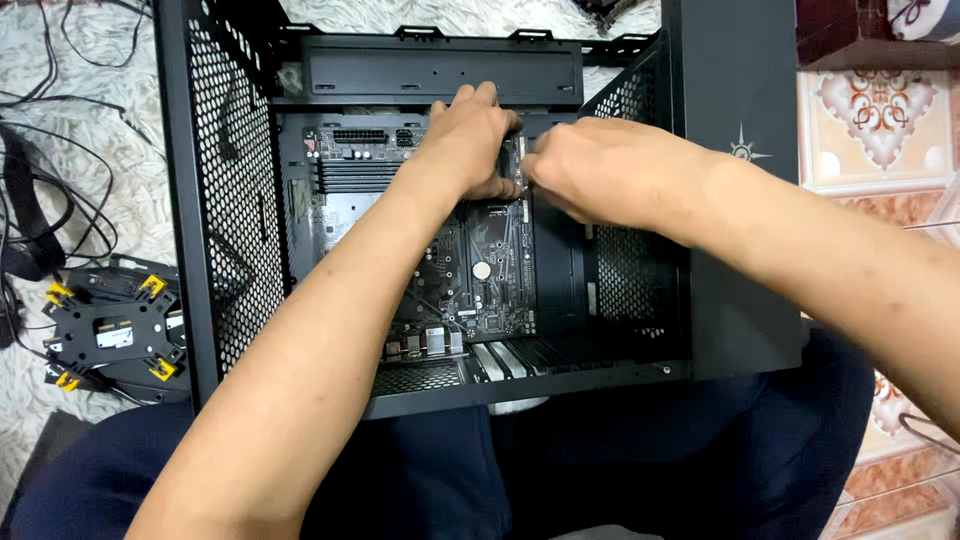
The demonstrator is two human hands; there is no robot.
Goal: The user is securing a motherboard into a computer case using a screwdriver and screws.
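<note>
Both hands work inside the open black case (pixel 235 200), over the motherboard (pixel 495 260). The left hand (pixel 470 135) presses fingers down at the board's upper edge; the right hand (pixel 590 170) pinches something small there (too hidden to name). A black bracket (pixel 115 330) with yellow clips lies left of the case.
</note>
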